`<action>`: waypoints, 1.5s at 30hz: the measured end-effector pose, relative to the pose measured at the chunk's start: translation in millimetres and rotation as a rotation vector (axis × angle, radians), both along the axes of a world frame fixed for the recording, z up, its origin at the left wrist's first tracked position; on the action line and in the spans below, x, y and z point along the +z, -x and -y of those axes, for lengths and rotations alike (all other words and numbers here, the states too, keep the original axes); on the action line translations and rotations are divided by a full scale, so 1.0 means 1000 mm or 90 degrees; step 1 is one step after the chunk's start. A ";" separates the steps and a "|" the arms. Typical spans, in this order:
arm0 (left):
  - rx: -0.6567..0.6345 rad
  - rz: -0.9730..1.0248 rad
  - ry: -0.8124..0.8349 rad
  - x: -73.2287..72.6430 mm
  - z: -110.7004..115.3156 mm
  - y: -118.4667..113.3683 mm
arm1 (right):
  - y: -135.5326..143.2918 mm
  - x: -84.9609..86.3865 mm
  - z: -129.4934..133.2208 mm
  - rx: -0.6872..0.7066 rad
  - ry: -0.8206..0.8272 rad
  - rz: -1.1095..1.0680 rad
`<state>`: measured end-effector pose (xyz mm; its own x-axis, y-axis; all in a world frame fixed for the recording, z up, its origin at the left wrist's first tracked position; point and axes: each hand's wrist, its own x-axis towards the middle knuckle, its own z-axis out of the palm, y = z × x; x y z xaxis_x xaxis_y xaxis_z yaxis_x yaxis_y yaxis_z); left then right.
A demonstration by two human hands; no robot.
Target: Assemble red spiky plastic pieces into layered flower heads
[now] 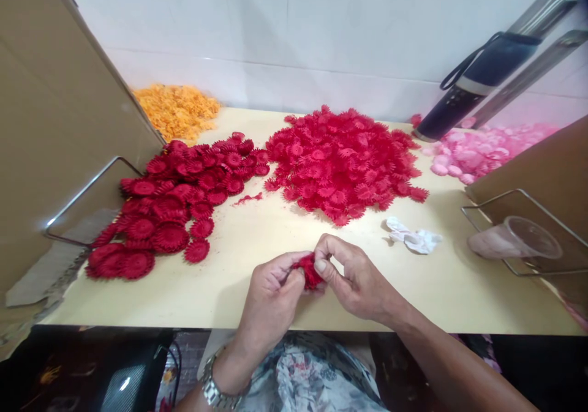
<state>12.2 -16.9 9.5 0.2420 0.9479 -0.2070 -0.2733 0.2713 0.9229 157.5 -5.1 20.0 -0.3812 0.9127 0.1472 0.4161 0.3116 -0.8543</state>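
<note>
A small dark red artificial flower piece is between my two hands, just above the table near its front edge. My left hand is closed around it, thumb pressed on top. The thumb and index finger of my right hand pinch at its right edge. My fingers hide part of the piece. Ahead of my hands lies a large heap of loose red toothed petal discs. Stacks of darker red layered flower pieces lie to the left.
Orange petals lie at the back left and pink petals at the back right. A dark blue flask leans by the wall. Crumpled tissue and a plastic cup in a wire holder are rightward. Cardboard panels flank the table.
</note>
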 end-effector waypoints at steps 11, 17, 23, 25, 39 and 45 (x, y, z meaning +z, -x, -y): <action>0.018 -0.063 -0.031 -0.008 0.000 0.006 | 0.000 0.000 -0.001 0.013 -0.057 0.026; -0.003 -0.046 -0.008 -0.010 0.002 0.008 | 0.000 0.002 0.000 -0.007 0.027 -0.015; 0.072 -0.002 -0.006 -0.010 0.005 0.005 | 0.007 -0.008 0.003 -0.126 0.097 -0.177; 0.083 0.010 -0.006 -0.007 0.005 0.003 | 0.009 -0.010 0.003 -0.153 0.065 -0.185; 0.124 -0.076 -0.019 0.011 0.004 0.004 | 0.007 0.003 -0.001 -0.191 -0.082 -0.093; 0.129 -0.100 -0.025 0.011 0.003 0.011 | 0.010 0.007 -0.004 -0.173 -0.107 -0.063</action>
<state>1.2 -19.8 20.5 0.0145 0.9819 -0.1888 -0.1714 0.1884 0.9670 147.1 -1.6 26.9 -0.1030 0.9390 0.3280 0.4211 0.3399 -0.8409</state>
